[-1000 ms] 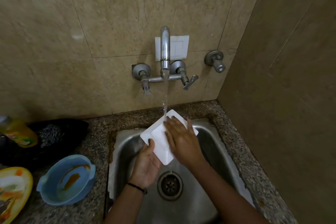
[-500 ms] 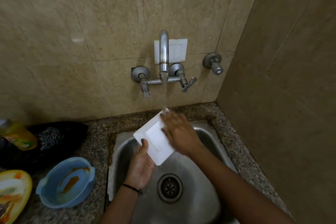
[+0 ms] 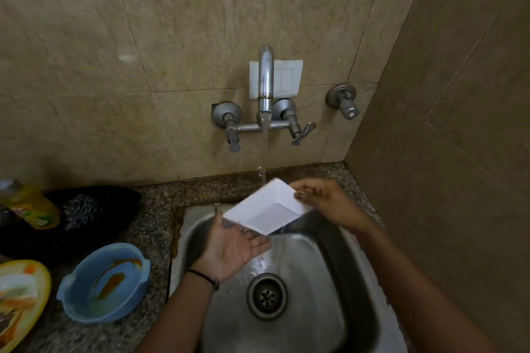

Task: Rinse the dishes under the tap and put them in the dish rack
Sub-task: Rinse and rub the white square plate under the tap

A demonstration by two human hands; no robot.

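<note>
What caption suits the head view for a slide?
Right hand holds a white dish under the running tap; open left hand beneath it, over the sink.

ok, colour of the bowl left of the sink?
The bowl is light blue, orange-brown streaks inside; head view.

dull steel sink (image 3: 329,281), glossy white plate (image 3: 266,209), speckled granite counter (image 3: 155,209), smooth blue plastic bowl (image 3: 74,289)

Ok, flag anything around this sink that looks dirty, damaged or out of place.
The blue bowl left of the sink holds orange streaks, and the yellow plate beside it is smeared too. Brown staining runs along the sink's left rim. Nothing else stands out.
</note>
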